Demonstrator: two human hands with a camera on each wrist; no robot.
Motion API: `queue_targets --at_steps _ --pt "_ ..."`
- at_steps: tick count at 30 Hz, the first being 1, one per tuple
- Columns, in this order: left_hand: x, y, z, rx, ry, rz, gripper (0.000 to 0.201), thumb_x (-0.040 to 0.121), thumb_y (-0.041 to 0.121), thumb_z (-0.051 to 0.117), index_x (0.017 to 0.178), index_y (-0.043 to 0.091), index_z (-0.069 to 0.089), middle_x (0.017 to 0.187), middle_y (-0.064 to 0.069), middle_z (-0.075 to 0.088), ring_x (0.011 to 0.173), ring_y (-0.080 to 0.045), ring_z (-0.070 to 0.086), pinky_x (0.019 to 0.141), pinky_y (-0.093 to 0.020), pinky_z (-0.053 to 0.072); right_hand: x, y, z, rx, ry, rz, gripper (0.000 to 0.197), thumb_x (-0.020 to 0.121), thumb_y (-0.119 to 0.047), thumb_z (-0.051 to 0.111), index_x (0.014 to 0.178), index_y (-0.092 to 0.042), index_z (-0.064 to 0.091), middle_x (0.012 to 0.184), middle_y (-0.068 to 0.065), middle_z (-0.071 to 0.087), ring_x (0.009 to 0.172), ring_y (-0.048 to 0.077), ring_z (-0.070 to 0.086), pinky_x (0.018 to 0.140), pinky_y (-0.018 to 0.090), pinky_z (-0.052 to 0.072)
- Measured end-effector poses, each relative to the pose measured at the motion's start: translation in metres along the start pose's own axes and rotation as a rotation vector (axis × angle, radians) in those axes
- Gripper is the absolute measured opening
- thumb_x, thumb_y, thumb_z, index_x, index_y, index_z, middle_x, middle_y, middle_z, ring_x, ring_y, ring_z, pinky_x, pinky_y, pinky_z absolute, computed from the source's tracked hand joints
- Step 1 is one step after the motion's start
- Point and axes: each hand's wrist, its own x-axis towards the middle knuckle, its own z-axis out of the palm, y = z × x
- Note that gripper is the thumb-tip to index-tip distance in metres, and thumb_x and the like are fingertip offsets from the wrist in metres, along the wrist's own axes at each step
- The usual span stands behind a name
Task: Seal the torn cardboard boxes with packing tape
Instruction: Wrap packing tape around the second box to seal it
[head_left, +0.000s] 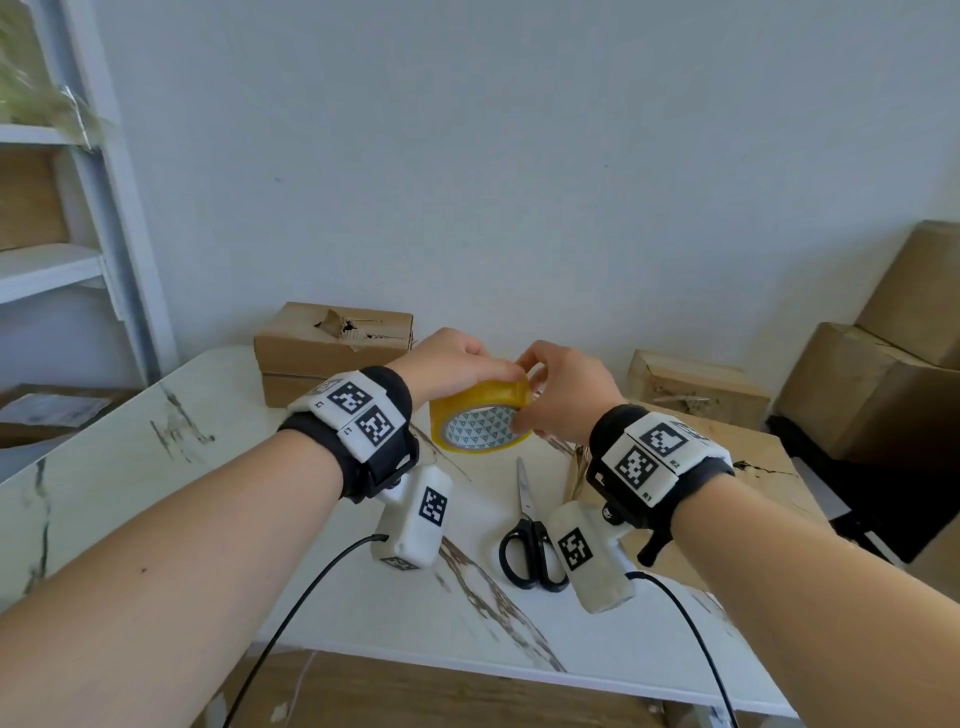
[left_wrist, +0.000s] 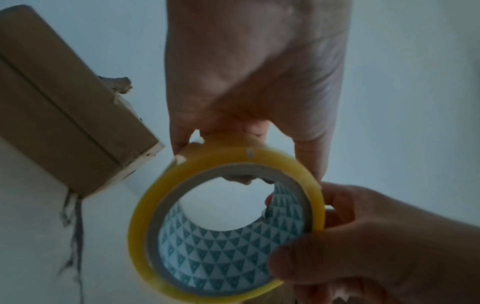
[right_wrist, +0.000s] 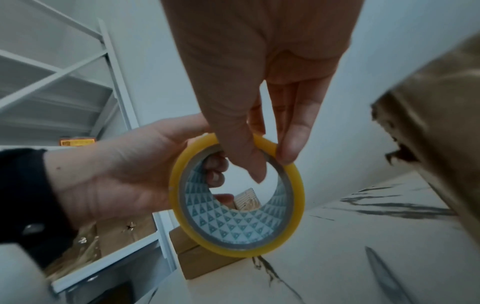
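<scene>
White marbled bench (head_left: 156, 467) below, torn cardboard box (head_left: 332, 348) behind; roll of yellow packing tape (head_left: 480, 415) held aloft, left hand (head_left: 452, 364) gripping rim, right hand (head_left: 566, 389) pinching edge; light, stiff, slick, best held through core.

Both the left hand (left_wrist: 249, 82) and right hand (left_wrist: 384, 246) grip the yellow tape roll (left_wrist: 197, 273) beside a cardboard box (left_wrist: 59, 107).

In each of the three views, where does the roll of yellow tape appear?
Head view: tape roll at centre, held up between both hands.
Left wrist view: tape roll at lower centre.
Right wrist view: tape roll right of centre.
Shared landmark: the torn cardboard box beyond the roll.
</scene>
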Motion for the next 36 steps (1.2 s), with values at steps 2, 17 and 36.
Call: queue_targets --at_steps 2,17,36 --pt "0.0 0.0 0.0 -0.014 -0.007 0.0 0.034 0.077 0.046 0.071 0.08 0.014 0.06 0.085 -0.007 0.065 0.079 -0.023 0.063 0.071 -0.031 0.048 -0.001 0.002 -0.001 0.004 0.005 0.005 0.045 0.062 -0.01 0.078 0.1 -0.024 0.057 0.097 -0.001 0.066 0.071 0.023 0.065 0.074 0.038 0.058" --pt "-0.005 -0.006 0.0 -0.266 -0.24 -0.017 0.033 0.095 0.042 0.046 0.116 0.02 0.057 0.117 -0.006 0.062 0.107 -0.022 0.059 0.1 -0.04 0.044 -0.003 0.012 -0.018 0.062 0.013 0.032 0.043 0.065 -0.005 0.071 0.099 -0.03 0.061 0.096 -0.002 0.069 0.066 0.016 0.059 0.077 0.036 0.057" --pt "-0.007 0.01 0.014 0.182 -0.013 0.261 0.024 0.082 0.036 0.07 0.074 0.014 0.062 0.067 0.0 0.053 0.061 -0.013 0.047 0.057 -0.024 0.036 -0.003 0.012 -0.03 -0.025 0.197 0.091 0.014 0.075 -0.013 0.062 0.077 -0.021 0.074 0.08 0.002 0.071 0.081 0.02 0.067 0.064 0.026 0.052"
